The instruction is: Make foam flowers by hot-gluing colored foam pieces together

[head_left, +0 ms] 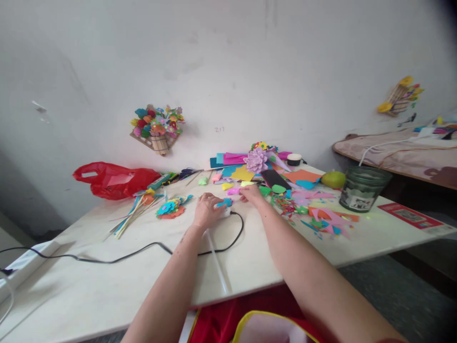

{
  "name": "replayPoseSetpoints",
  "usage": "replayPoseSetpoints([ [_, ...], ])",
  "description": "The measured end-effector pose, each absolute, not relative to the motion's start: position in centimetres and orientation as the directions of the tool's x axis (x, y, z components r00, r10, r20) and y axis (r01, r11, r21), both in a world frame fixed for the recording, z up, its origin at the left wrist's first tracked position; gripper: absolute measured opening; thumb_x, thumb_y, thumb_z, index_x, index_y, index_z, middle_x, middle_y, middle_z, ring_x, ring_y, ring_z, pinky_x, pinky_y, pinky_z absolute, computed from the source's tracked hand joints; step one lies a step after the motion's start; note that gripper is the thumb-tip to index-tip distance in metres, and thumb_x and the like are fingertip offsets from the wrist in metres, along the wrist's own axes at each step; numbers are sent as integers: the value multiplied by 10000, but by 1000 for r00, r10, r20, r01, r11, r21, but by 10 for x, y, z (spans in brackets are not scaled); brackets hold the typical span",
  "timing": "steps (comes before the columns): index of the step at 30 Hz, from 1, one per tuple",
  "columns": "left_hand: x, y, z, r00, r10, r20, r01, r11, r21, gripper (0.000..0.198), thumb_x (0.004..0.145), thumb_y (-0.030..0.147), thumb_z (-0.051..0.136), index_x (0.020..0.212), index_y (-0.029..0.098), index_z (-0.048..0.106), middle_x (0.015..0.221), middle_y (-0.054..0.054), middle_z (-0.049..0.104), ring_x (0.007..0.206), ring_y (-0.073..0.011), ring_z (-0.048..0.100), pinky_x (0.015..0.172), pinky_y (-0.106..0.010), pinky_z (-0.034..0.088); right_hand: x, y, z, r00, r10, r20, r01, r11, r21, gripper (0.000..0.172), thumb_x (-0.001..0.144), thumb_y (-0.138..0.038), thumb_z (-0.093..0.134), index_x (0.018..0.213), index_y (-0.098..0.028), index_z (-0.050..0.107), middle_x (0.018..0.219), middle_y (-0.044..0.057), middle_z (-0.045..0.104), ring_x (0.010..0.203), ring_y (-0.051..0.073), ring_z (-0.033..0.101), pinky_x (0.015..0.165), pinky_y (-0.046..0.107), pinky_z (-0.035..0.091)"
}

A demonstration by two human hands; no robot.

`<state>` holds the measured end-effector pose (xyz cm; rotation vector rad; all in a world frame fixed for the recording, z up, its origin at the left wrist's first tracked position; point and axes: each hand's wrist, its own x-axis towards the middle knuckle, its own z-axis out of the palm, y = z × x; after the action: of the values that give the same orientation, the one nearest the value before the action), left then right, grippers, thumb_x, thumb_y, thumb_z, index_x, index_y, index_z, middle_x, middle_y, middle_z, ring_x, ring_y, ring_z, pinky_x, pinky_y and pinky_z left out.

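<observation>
My left hand (208, 210) is closed around a white hot glue gun (227, 212), mostly hidden under the palm. From its back a clear glue stick (216, 264) points toward the table's front edge, and a black cord (242, 228) loops off it. A blue foam piece (225, 203) shows at the fingertips. My right hand (252, 194) has its fingers curled together beside a small pink packet (233, 191); whether they pinch it is hard to see. Left of my left hand lie stacked foam flowers (170, 207) in blue, yellow and orange.
Foam sheets (243, 172), a purple flower (255, 160) and a dark phone-like slab (275, 180) lie at the back. Scraps (326, 219) spread on the right, before a green jar (364, 188). A red bag (116, 180) and thin sticks (130, 216) are at left.
</observation>
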<state>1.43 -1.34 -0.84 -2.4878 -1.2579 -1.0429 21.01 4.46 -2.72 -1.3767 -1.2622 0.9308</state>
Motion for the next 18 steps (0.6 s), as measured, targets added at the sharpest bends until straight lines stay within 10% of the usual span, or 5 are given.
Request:
replayPoseSetpoints([
  [18,7,-2,-17,318,533,784,780,-618,104,521,756,349,583,1228,183,435,1197,-122,551,1128,-253,473,930,-422,380,175,9,9,-141,920,365,-170,341,-925,161,622,-280,582,576,-133,626,524,28,623,528,153,605,574,277,505],
])
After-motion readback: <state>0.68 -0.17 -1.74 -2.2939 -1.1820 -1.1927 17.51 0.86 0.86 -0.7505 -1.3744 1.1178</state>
